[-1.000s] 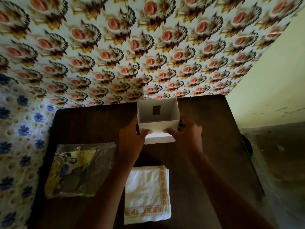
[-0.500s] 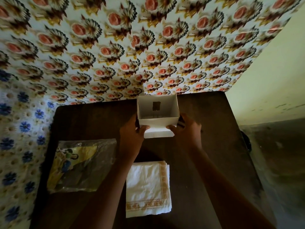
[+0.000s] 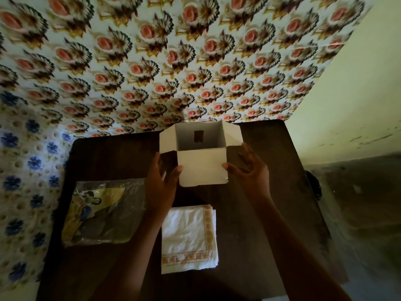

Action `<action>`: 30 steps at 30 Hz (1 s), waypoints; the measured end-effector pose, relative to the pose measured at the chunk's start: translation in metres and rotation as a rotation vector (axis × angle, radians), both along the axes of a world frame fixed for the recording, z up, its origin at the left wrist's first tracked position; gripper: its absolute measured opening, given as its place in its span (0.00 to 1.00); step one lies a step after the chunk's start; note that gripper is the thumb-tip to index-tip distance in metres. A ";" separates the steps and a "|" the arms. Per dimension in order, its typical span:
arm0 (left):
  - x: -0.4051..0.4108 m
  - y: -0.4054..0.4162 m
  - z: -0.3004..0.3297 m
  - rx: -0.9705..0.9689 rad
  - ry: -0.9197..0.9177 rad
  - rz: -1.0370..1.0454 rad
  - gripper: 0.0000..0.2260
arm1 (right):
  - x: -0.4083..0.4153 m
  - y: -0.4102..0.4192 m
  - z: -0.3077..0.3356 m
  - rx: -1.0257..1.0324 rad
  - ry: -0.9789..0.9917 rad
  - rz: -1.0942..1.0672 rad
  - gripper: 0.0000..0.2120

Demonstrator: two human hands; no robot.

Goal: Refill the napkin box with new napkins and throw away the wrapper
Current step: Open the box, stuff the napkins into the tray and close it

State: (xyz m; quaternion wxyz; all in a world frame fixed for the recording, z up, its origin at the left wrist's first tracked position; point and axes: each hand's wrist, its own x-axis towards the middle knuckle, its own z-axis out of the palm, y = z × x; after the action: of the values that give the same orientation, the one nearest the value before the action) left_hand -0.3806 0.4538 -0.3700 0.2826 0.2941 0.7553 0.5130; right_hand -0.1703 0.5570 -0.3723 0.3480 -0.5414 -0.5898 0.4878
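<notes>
A white cardboard napkin box (image 3: 200, 153) stands open at the far middle of the dark table (image 3: 271, 192), its flaps spread to the sides and front; its inside looks empty, with a dark slot in the bottom. My left hand (image 3: 159, 185) touches the front flap's left edge with the thumb. My right hand (image 3: 249, 172) touches the flap's right edge, fingers spread. A stack of white napkins (image 3: 188, 236) with an orange patterned border lies close to me, between my forearms. The clear plastic wrapper (image 3: 104, 211) with yellow print lies flat at the left.
The table stands against a wall with rose-patterned paper; blue-flowered covering runs along the left. A pale wall and a dim floor lie to the right, with a dark object (image 3: 313, 185) beside the table's right edge.
The box's flaps have folded outward: the front flap now lies down toward me and the side flaps spread. My hands moved from gripping the box's sides to the front flap's edges.
</notes>
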 end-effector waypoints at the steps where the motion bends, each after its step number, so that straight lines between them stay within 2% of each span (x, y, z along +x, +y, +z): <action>1: 0.002 -0.005 0.001 0.002 -0.010 0.023 0.36 | 0.003 -0.003 0.001 -0.003 0.007 -0.023 0.42; 5: 0.012 -0.041 -0.014 -0.098 0.058 0.106 0.23 | 0.020 -0.025 -0.007 -0.039 -0.043 -0.069 0.32; 8: 0.024 -0.071 -0.039 -0.225 0.103 0.150 0.17 | 0.029 -0.048 -0.023 -0.140 -0.108 -0.088 0.19; 10: 0.035 -0.090 -0.052 -0.277 0.130 0.163 0.19 | 0.034 -0.066 -0.037 -0.214 -0.151 -0.037 0.11; 13: 0.048 -0.113 -0.067 -0.433 0.193 0.142 0.24 | 0.035 -0.094 -0.063 -0.289 -0.201 0.097 0.11; 15: 0.053 -0.125 -0.082 -0.554 0.110 0.144 0.33 | 0.032 -0.109 -0.077 -0.360 -0.210 0.164 0.14; 17: 0.045 -0.141 -0.128 -0.635 0.008 0.189 0.45 | 0.026 -0.119 -0.083 -0.435 -0.231 0.232 0.15; 18: 0.042 -0.146 -0.139 -0.650 -0.033 0.207 0.47 | 0.023 -0.124 -0.085 -0.445 -0.249 0.273 0.14; 19: 0.043 -0.142 -0.136 -0.634 -0.083 0.222 0.45 | 0.020 -0.126 -0.086 -0.433 -0.274 0.312 0.14; 22: 0.051 -0.128 -0.094 -0.564 -0.228 0.247 0.24 | 0.014 -0.135 -0.092 -0.306 -0.396 0.417 0.17; 25: 0.053 -0.125 -0.087 -0.522 -0.376 0.262 0.11 | 0.011 -0.139 -0.095 -0.224 -0.480 0.436 0.18; 28: 0.056 -0.126 -0.088 -0.512 -0.387 0.185 0.08 | 0.012 -0.138 -0.093 -0.185 -0.505 0.481 0.17; 30: 0.060 -0.129 -0.086 -0.472 -0.347 0.142 0.14 | 0.014 -0.137 -0.092 -0.170 -0.502 0.489 0.17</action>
State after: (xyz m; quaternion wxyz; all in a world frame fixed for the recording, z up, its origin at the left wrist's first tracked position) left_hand -0.3207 0.3251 -0.4559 0.4314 0.0744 0.8128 0.3843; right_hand -0.1559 0.4203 -0.4642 0.0192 -0.5142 -0.7263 0.4557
